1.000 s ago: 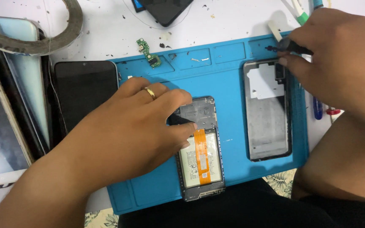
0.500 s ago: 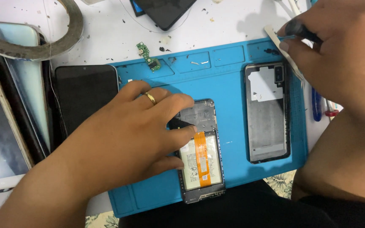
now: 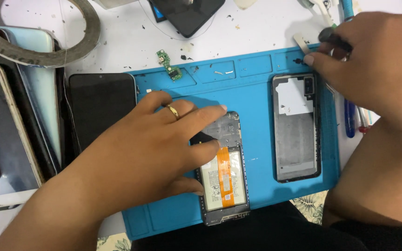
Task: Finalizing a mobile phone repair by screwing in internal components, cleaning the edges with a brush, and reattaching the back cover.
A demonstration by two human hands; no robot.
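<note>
Right hand (image 3: pixel 373 69) shifted toward 1 o'clock, fingers pinching dark tool (image 3: pixel 333 39); left hand (image 3: pixel 159 139) flat, pinning opened phone (image 3: pixel 223 179). Risk: pressure flexes battery.

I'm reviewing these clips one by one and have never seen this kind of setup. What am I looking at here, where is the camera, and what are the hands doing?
The view comes from a camera worn on a person's head, looking down at their own bare hands. The left hand, wearing a ring, presses on an opened phone whose battery and orange ribbon cable show. The right hand grips a dark-handled tool at the top edge of a blue work mat. On the mat also lie a removed back cover and a small green circuit board. Beside the mat are a dark phone screen, more phones and a roll of tape.
</note>
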